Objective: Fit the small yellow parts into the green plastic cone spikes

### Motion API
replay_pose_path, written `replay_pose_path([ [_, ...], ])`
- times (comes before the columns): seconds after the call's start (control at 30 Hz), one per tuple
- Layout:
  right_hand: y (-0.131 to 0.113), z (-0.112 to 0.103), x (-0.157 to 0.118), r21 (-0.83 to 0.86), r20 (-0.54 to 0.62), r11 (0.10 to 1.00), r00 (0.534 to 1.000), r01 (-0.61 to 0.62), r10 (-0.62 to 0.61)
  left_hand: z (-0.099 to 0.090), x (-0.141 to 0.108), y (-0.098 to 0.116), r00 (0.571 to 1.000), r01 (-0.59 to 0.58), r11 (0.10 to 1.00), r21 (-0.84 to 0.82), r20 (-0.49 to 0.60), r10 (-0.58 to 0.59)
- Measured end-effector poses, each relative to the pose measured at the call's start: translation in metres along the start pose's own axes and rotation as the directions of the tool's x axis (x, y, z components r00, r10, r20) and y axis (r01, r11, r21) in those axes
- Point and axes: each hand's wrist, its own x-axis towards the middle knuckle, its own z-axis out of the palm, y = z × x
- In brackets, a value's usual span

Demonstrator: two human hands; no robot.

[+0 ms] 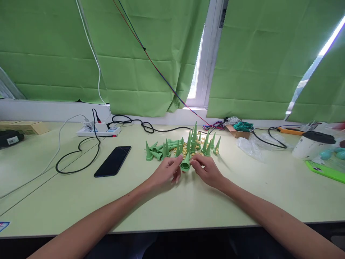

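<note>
A hollow green plastic cone (185, 166) is held just above the table with its open, flanged base turned towards me. My left hand (167, 169) grips its left side between thumb and fingers. At the cone's right edge, my right hand (207, 170) has thumb and forefinger pinched together; what lies between those fingertips is too small to make out. Just beyond my hands, several green cones stand upright, such as one green cone (149, 152) on the left. Other green cones (157, 154) lie on their sides. Small yellow pieces (199, 145) are scattered among them.
A black phone (112, 161) lies left on the table (205, 208), near a white power strip (98, 131) with cables. At right are a small cardboard box (238, 132), a clear plastic bag (250, 147), a lidded white cup (312, 145) and a bright green phone case (326, 172).
</note>
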Motion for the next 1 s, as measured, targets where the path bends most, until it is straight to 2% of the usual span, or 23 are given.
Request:
replay_pose_path([
  [0.1, -0.0013, -0.0004, 0.0004, 0.0, 0.027, 1.0, 1.0, -0.011, 0.011, 0.0002, 0.0002, 0.0002, 0.998, 0.021, 0.999, -0.029, 0.057, -0.02],
  [0.23, -0.0016, -0.0001, 0.0003, -0.002, 0.041, 1.0, 0.999, -0.013, 0.013, 0.0008, -0.0013, 0.0011, 0.997, -0.001, 1.0, -0.03, 0.073, 0.004],
  [0.53, 0.0002, -0.0001, 0.0007, -0.039, 0.031, 0.997, 0.997, 0.066, -0.065, -0.0026, -0.0048, 0.0005, 0.997, -0.075, 0.995, 0.062, 0.022, 0.074],
  [0.8, 0.0044, 0.0017, 0.0006, -0.055, 0.035, 0.996, 0.997, 0.064, -0.062, -0.0012, -0.0061, 0.0031, 0.995, -0.101, 0.986, 0.131, 0.007, 0.101],
  [0.9, 0.0055, 0.0027, 0.001, -0.036, 0.048, 0.998, 0.997, 0.057, -0.055, 0.0001, -0.0063, 0.0049, 0.989, -0.136, 0.972, 0.192, -0.024, 0.144],
  [1.0, 0.0052, 0.0037, 0.001, -0.019, 0.059, 0.999, 0.997, 0.042, -0.041, 0.0003, -0.0056, 0.0051, 0.967, -0.22, 0.932, 0.29, -0.062, 0.247],
])
